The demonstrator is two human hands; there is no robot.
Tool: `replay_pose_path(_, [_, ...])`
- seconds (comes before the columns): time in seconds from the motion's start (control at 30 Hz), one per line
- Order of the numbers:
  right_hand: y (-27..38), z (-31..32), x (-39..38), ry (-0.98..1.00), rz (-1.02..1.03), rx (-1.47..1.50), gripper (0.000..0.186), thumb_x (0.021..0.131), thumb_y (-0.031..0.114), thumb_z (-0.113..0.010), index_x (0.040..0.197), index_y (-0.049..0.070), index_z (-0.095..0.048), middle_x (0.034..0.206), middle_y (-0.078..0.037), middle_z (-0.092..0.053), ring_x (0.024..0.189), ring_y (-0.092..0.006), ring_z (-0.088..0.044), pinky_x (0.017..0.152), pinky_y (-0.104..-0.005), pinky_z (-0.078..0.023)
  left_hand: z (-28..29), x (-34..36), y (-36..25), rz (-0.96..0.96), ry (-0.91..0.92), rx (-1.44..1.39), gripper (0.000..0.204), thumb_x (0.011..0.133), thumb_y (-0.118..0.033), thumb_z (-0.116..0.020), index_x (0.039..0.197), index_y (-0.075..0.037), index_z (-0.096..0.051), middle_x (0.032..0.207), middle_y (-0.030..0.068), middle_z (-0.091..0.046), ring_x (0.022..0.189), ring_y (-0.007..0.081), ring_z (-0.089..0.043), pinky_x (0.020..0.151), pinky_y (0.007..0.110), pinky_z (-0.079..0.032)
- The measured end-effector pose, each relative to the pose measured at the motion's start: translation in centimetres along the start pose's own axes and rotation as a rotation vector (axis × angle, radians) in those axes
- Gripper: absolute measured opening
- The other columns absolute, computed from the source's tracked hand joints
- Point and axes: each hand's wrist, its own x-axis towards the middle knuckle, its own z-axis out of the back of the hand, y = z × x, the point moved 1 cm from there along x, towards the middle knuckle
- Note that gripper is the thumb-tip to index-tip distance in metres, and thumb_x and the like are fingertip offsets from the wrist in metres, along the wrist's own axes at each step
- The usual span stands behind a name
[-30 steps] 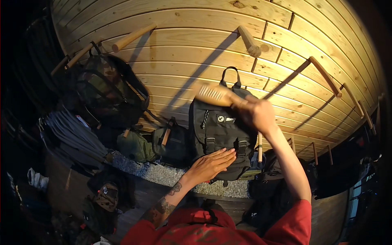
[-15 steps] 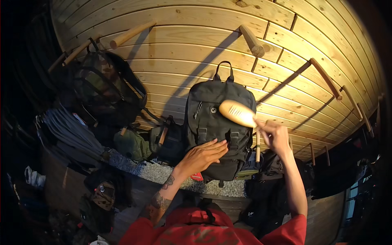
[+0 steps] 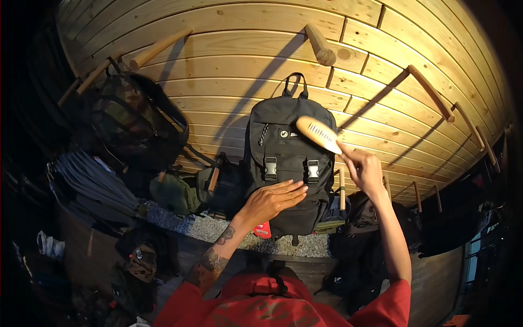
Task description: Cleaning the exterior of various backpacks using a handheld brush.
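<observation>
Upright before me stands a black backpack [image 3: 289, 158], with two buckled straps on its front and a carry loop on top. My left hand [image 3: 277, 198] lies flat on its lower front, just below the buckles, fingers stretched out. In my right hand [image 3: 364, 170] is the handle of a pale wooden brush [image 3: 317, 133]. The brush head, with slots in its back, is at the upper right of the backpack's front. Its bristle side is hidden from me. A red tag [image 3: 262, 230] hangs by the backpack's lower left edge.
Wooden pegs [image 3: 320, 46] jut from the plank wall [image 3: 239, 46]. A camouflage backpack [image 3: 128, 117] hangs at the left above grey folded cloth [image 3: 90, 180]. Olive bags [image 3: 175, 192] sit beside the black backpack, and pale gravel [image 3: 210, 231] runs below.
My right hand has moved the brush slightly upward over the backpack's front. My left hand stays on the lower front, and the buckles now show brightly.
</observation>
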Motion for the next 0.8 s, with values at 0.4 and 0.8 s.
replay_pose_path(0.4, [6.3,-2.8,3.1,0.219,0.464,-0.096,0.025,0.096,0.031,-0.069,0.119,0.034,-0.079,0.076,-0.003,-0.068,0.059,-0.0258,-0.067,0.054,-0.0397,-0.054,-1.2,-0.4,-0.1,0.031,0.023,-0.043,0.046,0.091,-0.006,-0.060,0.137,-0.010,-0.067,0.147,0.0034,-0.063,0.139,0.0199,-0.056,0.120,0.035,-0.045])
replay_pose_path(0.8, [6.7,-3.5,6.5,0.162,0.366,-0.139,0.021,0.099,0.037,-0.067,0.114,0.031,-0.081,0.082,-0.007,-0.072,0.062,-0.0301,-0.069,0.057,-0.0421,-0.056,-1.0,-0.3,-0.7,0.038,-0.027,-0.021,0.047,0.090,-0.006,-0.059,0.136,-0.011,-0.067,0.148,0.0030,-0.062,0.140,0.0219,-0.056,0.120,0.035,-0.045])
